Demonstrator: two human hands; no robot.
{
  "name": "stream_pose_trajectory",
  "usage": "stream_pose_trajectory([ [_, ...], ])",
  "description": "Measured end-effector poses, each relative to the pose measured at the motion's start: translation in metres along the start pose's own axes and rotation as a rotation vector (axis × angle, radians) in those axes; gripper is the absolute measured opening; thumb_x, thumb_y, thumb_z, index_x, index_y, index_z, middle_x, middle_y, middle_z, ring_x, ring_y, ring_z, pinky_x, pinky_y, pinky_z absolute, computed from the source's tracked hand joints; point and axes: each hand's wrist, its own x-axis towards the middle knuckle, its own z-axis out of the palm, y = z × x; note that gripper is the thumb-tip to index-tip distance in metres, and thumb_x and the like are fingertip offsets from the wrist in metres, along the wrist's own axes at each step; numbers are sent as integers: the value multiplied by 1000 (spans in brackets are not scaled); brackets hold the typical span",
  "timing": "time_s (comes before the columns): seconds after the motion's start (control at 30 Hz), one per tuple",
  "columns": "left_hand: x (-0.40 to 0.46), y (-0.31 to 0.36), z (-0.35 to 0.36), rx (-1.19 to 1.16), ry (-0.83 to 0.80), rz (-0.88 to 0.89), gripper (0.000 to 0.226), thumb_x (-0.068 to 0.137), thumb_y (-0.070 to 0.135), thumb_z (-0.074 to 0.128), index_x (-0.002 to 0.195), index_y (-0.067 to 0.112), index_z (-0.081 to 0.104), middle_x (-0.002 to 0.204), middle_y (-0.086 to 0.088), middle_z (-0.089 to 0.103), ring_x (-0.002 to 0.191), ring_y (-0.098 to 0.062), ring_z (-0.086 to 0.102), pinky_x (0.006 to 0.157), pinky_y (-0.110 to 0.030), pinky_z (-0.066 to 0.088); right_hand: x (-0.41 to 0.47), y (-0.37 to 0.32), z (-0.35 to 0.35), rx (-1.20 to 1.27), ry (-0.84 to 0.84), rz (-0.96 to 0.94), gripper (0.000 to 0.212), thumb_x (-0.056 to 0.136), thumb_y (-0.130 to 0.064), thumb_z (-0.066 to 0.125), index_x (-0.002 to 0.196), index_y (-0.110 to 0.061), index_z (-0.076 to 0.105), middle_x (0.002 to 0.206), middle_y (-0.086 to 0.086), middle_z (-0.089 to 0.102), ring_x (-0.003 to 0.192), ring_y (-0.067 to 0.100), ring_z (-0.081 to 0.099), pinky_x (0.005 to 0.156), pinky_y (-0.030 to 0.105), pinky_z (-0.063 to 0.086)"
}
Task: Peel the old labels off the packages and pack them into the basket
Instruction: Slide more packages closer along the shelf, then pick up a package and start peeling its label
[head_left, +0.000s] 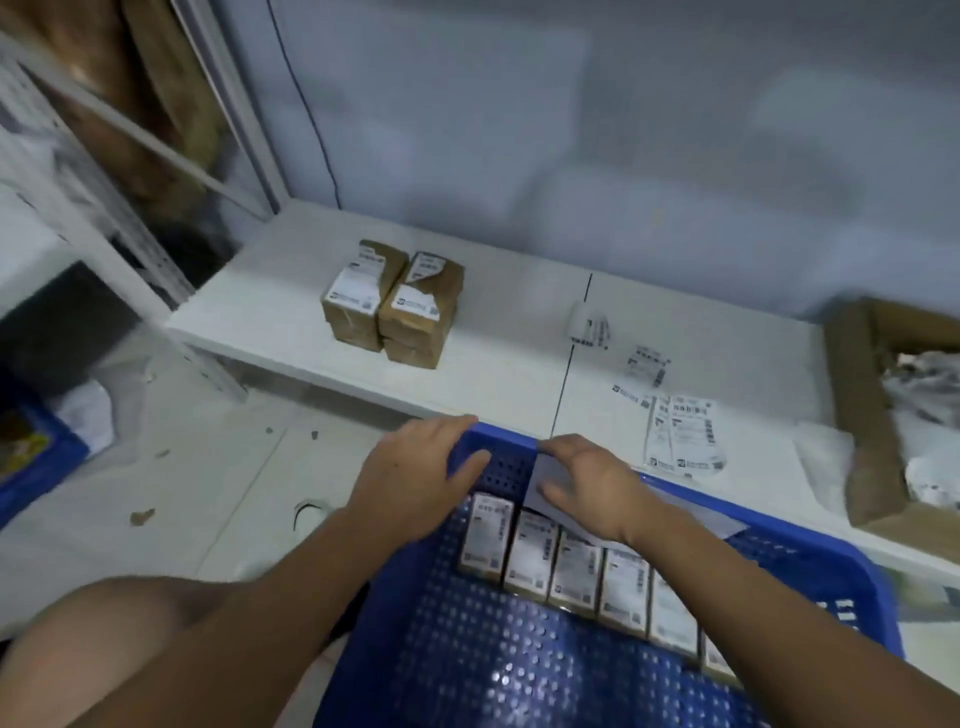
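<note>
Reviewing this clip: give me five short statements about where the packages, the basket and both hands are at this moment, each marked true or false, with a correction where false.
1. The blue basket holds a row of labelled packages standing side by side. True.
2. The left hand rests on the basket's far corner rim. True.
3. The right hand lifts a brown package off the table. False: it lies on a pale sheet at the basket's far wall.
4. The white table has no packages on it. False: a stack of brown packages with labels sits there.
5. Loose labels lie on the table beyond the basket. True.
</note>
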Motion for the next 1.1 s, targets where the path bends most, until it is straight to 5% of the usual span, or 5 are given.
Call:
stream_pose_trajectory([
  [0.3,94,-91,-82,153,163,-131,65,99,66,35,155,34,34,161,-2,35,147,-26,32,117,-46,31,142,-105,-72,4,285,-44,63,101,-48,52,156,-22,35,161,9,32,142,30,39,115,40,36],
  [0.47,157,-149,-78,191,120,-180,70,99,69,18,161,37,18,170,-5,14,156,-30,14,125,-50,20,228,-157,-66,132,309,161,88,92,-73,45,161,-27,16,167,10,2,142,43,34,116,45,34],
  [0.6,180,-183,-57,131,62,-204,56,108,52,17,162,37,13,172,-4,7,157,-30,7,126,-49,14,269,-171,-50,302,331,307,98,88,-78,47,161,-22,13,165,10,-3,137,45,41,111,45,38],
  [0.93,178,-195,-31,47,69,-264,66,101,66,22,161,39,14,172,1,1,155,-31,15,123,-53,21,279,-149,-29,408,495,239,86,85,-62,60,155,-26,26,162,2,8,126,42,53,103,42,47],
  [1.1,182,-184,-34,111,69,-294,78,95,71,42,160,36,18,170,1,5,148,-36,30,119,-52,33,239,-95,-38,262,522,145,90,82,-62,64,156,-31,24,163,-3,7,129,36,52,108,42,47],
])
